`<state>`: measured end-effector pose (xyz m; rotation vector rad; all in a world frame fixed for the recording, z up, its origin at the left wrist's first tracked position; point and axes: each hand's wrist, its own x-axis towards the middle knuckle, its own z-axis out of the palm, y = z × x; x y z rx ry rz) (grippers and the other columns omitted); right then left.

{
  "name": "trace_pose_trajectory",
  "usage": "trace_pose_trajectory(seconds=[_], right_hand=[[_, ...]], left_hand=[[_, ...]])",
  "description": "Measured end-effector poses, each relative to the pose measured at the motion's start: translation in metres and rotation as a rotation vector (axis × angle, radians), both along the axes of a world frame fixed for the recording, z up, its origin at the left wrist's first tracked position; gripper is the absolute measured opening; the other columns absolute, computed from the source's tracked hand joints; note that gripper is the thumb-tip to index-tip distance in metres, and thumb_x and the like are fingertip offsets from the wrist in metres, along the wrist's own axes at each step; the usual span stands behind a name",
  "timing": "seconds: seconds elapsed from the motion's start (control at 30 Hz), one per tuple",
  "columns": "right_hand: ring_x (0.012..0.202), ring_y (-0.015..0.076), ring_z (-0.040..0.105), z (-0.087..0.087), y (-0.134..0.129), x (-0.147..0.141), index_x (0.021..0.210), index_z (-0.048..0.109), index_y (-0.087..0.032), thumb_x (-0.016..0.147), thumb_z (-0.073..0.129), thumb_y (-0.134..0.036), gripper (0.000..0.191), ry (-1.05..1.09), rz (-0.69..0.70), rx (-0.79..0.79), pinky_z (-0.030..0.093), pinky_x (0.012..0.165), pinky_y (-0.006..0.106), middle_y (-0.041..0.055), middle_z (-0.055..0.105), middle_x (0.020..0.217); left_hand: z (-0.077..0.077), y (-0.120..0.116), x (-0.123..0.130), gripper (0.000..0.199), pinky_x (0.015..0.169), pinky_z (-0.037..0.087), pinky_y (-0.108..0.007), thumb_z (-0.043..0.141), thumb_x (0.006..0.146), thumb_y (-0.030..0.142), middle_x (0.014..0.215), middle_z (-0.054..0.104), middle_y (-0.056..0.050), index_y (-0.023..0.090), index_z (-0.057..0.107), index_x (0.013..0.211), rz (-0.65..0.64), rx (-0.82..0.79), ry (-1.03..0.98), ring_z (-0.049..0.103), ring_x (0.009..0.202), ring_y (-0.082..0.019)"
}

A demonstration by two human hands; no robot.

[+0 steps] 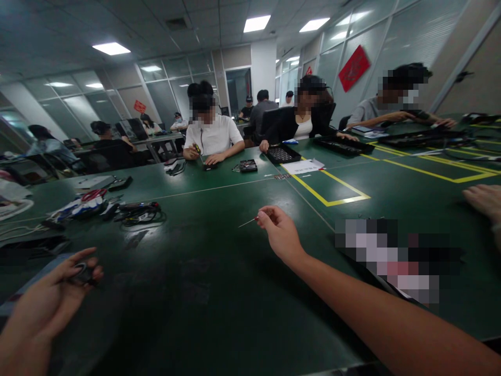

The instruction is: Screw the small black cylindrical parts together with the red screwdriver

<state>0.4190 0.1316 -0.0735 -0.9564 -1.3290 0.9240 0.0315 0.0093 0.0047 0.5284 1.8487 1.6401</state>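
Note:
At the lower left, my left hand (50,292) is closed with its fingers curled round a small dark object (81,273) with a rounded, shiny edge. Its exact kind I cannot make out. My right hand (279,232) reaches over the middle of the green table (219,235) and grips a thin screwdriver (248,223). The slim metal shaft points left, with a bit of red showing at the fingers; most of the handle is hidden in the hand. Neither tool nor dark object touches the other.
Tangled black cables (143,213) and a pile of gloves and leads (80,206) lie on the left. Yellow tape (348,200) marks the table on the right. Across it, a person in white (215,133) works on a small dark device. Another person's hand (485,198) rests at the right edge.

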Motion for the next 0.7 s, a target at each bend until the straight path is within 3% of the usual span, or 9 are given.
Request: trace_pose_trajectory(seconds=[0.13, 0.4, 0.57, 0.7], right_hand=[[0.078, 0.0193, 0.065, -0.001, 0.000, 0.000, 0.096, 0.065, -0.021, 0.090, 0.062, -0.042, 0.022, 0.007, 0.003, 0.009, 0.051, 0.074, 0.034, 0.0031, 0.068, 0.084], [0.078, 0.0193, 0.064, 0.002, -0.001, 0.000, 0.095, 0.065, -0.021, 0.090, 0.062, -0.042, 0.021, 0.008, -0.016, 0.015, 0.051, 0.074, 0.034, 0.0029, 0.068, 0.084], [0.076, 0.0193, 0.062, 0.004, -0.002, 0.000, 0.095, 0.065, -0.023, 0.087, 0.064, -0.041, 0.021, 0.033, -0.059, 0.030, 0.050, 0.072, 0.034, 0.0015, 0.065, 0.081], [0.077, 0.0202, 0.063, 0.005, -0.002, 0.000, 0.098, 0.065, -0.023, 0.086, 0.065, -0.042, 0.022, 0.035, -0.092, 0.038, 0.050, 0.072, 0.034, 0.0018, 0.066, 0.084]], left_hand=[[0.002, 0.030, 0.031, 0.028, 0.053, 0.050, -0.020, 0.049, 0.079, 0.008, 0.068, 0.061, 0.001, 0.022, 0.070, 0.092, -0.182, 0.073, -0.088, 0.057, 0.061, -0.013], [-0.007, 0.086, 0.098, 0.047, 0.061, 0.048, -0.024, 0.061, 0.061, 0.011, 0.076, 0.060, -0.003, 0.016, 0.067, 0.107, -0.622, 0.166, -0.012, 0.056, 0.067, -0.016], [-0.026, 0.114, 0.148, 0.038, 0.065, 0.043, -0.027, 0.055, 0.058, 0.014, 0.077, 0.058, -0.004, 0.013, 0.070, 0.092, -0.803, 0.193, 0.059, 0.054, 0.069, -0.017], [-0.051, 0.128, 0.178, 0.034, 0.077, 0.044, -0.031, 0.051, 0.068, 0.016, 0.087, 0.060, -0.005, 0.015, 0.070, 0.097, -0.885, 0.216, 0.236, 0.056, 0.080, -0.019]])
